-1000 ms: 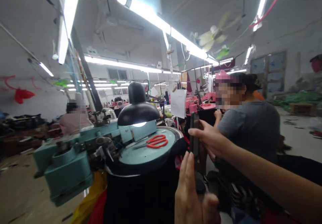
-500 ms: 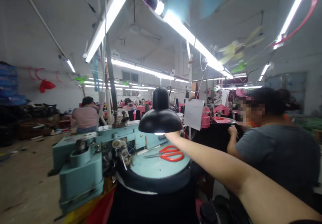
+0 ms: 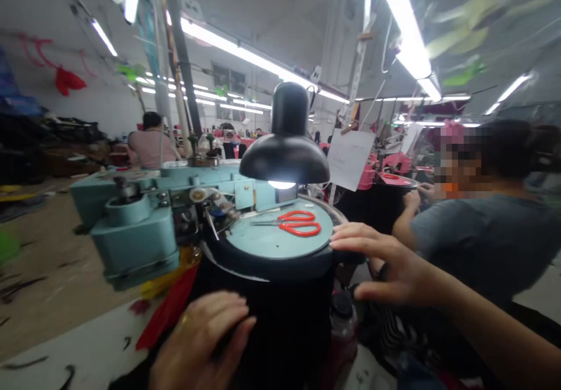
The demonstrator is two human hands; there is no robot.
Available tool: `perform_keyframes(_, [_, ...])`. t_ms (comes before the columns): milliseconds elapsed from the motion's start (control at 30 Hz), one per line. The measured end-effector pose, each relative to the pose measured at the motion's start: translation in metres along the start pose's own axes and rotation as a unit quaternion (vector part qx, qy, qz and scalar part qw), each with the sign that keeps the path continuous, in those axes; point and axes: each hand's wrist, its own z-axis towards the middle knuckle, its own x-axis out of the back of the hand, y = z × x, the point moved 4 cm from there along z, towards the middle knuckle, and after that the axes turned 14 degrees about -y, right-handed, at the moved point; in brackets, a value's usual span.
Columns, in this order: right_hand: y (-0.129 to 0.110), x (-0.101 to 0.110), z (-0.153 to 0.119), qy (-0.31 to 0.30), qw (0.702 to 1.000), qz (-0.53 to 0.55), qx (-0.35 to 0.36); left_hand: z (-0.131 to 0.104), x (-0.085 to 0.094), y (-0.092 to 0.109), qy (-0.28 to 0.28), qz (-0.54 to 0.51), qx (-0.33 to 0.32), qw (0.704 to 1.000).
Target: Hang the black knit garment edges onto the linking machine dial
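A pale blue-green machine (image 3: 135, 235) has a round plate (image 3: 263, 244) on which red-handled scissors (image 3: 300, 224) lie, blades to the left. Black fabric (image 3: 284, 325) hangs around the plate's front edge. My right hand (image 3: 390, 264) is at the plate's right rim, fingers stretched out and thumb apart, holding nothing visible. Low on the left, my left hand (image 3: 204, 337) hovers over or by the black fabric. Its fingers are loosely bent with a gap to the thumb; nothing shows between them, though motion blurs it. Above the plate stands a lit black lamp (image 3: 284, 156).
At the right a co-worker (image 3: 482, 244) in a grey top sits close by. A clear bottle with a dark cap (image 3: 343, 314) stands below my right hand. A white paper sheet (image 3: 352, 159) hangs behind the lamp. Red cloth (image 3: 169, 311) lies left of the fabric.
My right arm has drawn back from behind the lamp to the plate's right rim. My left hand has come into view at the bottom. The camera has tilted downward.
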Motion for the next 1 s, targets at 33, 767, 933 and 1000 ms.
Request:
perform_keyframes(33, [-0.006, -0.008, -0.004, 0.013, 0.998, -0.051, 0.024, 0.013, 0.003, 0.0, 0.007, 0.016, -0.002, 1.0])
perform_keyframes(767, [-0.017, -0.064, -0.047, 0.279, 0.93, -0.217, -0.097, 0.056, 0.002, -0.014, -0.134, -0.007, -0.087, 0.987])
perform_keyframes(933, [-0.023, -0.065, -0.057, 0.324, 0.929, -0.124, -0.131, 0.058, 0.0, -0.017, -0.138, -0.06, -0.063, 0.987])
perform_keyframes(1000, [-0.02, -0.064, -0.059, 0.339, 0.92, -0.135, -0.145, 0.057, -0.002, -0.017, -0.134, -0.054, -0.065, 0.987])
